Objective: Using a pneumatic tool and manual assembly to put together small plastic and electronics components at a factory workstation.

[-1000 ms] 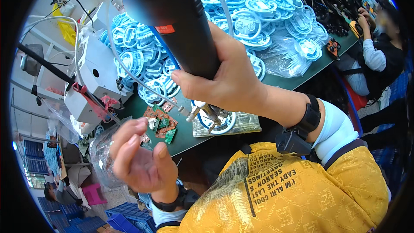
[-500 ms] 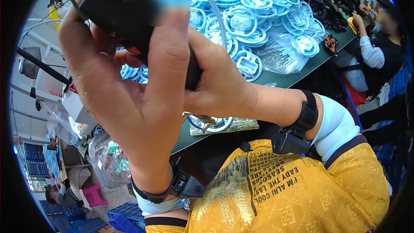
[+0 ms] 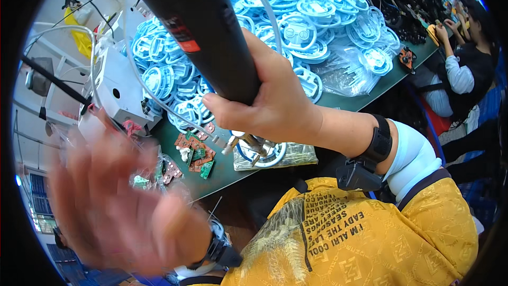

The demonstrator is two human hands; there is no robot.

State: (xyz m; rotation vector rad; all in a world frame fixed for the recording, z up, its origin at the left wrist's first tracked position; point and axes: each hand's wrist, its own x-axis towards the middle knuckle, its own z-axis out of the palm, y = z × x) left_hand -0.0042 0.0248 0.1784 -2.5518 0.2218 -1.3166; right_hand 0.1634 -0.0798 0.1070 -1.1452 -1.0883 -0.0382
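Observation:
My right hand (image 3: pixel 278 98) is wrapped round the black barrel of what looks like an electric screwdriver (image 3: pixel 211 42), with a red patch on its side. Below the fist its metal nose (image 3: pixel 253 144) points down at a light blue ring-shaped plastic part (image 3: pixel 281 154); I cannot tell whether they touch. Clear thin tubing (image 3: pixel 153 92) runs to the nose. The ring lies on a clear plastic-wrapped bundle (image 3: pixel 301 158) at the table's near edge. At the lower left my left hand (image 3: pixel 127 206) is blurred by motion, its fingers apart and nothing visible in it.
A large heap of light blue ring parts (image 3: pixel 317 8) covers the green table (image 3: pixel 368 103). Small circuit boards (image 3: pixel 198 153) lie left of the nose, near a white metal box (image 3: pixel 119 82). Black cables (image 3: pixel 402 13) pile up at the far right, where a person (image 3: pixel 471 58) sits working.
My left hand has come off the screwdriver's upper part and swung down to the lower left. My right hand keeps its grip on the barrel.

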